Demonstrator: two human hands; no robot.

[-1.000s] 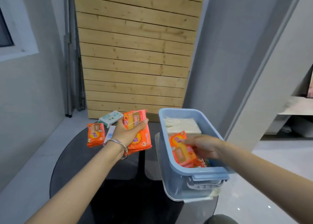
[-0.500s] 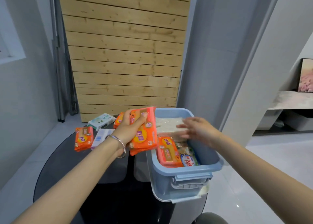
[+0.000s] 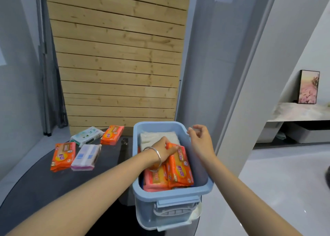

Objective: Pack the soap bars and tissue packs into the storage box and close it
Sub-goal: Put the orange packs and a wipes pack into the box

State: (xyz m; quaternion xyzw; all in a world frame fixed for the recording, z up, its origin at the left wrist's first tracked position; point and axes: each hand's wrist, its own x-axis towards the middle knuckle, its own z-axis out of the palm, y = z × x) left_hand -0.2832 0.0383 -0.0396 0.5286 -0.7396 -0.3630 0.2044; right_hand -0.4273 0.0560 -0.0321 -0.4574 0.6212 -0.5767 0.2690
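Observation:
A light blue storage box [image 3: 171,193] stands open on the dark round table [image 3: 44,185]. My left hand [image 3: 163,149] reaches inside it, fingers on an orange pack [image 3: 179,169] lying beside another orange pack [image 3: 155,179]. White tissue packs [image 3: 157,136] fill the far end of the box. My right hand [image 3: 200,140] hovers over the box's right rim, fingers loosely apart and holding nothing. On the table to the left lie two orange packs [image 3: 62,155] [image 3: 112,135], a white-purple tissue pack [image 3: 85,157] and a white-green pack [image 3: 86,135].
A wooden slat panel [image 3: 117,61] leans against the wall behind the table. A grey pillar [image 3: 250,93] rises right of the box. A low shelf [image 3: 300,114] with a framed picture [image 3: 309,86] sits at far right. The box overhangs the table's right edge.
My left hand carried the orange packs from beside the box down into it. My right hand lifted out of the box to its right rim. The camera view shifted.

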